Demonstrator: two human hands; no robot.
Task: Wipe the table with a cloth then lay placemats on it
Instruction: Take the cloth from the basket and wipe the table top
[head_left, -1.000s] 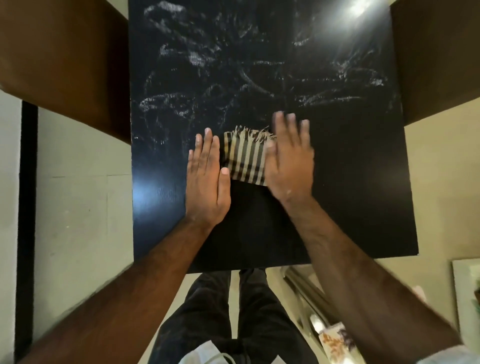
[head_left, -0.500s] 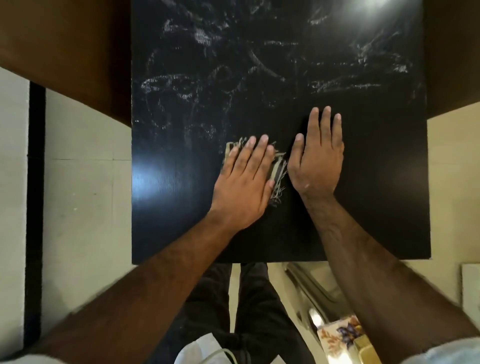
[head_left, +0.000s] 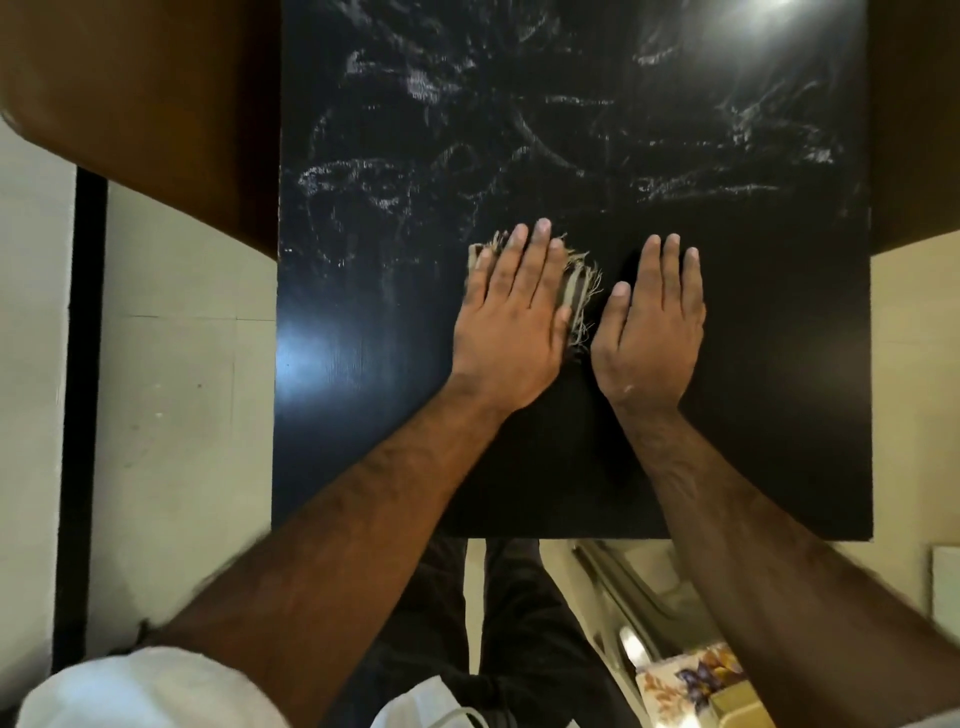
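Far left: brown wooden chair seat (head_left: 156, 104) tucked against the counter (head_left: 363, 415), pale tiled floor below it. Counter top is black, flat, glossy, with a glare patch near its left edge. Chalky white smears (head_left: 415, 88) streak the far half; the near half looks darker and cleaner, so my guess is the wiping is only part done. Left hand (head_left: 511, 317) lies flat, fingers straight and together, pressing down on the cloth (head_left: 579, 291) at mid-counter. Cloth is a small folded pad, woven, beige, mostly hidden under that hand. Its frayed fringe pokes out past the fingertips and down its right side, that fringed edge running near to far. Right hand (head_left: 649, 322) rests flat and relaxed on bare counter just right of the fringe, gripping nothing. Smears lie straight ahead of the cloth, so a forward push looks likely, left hand best placed. No placemats in view.
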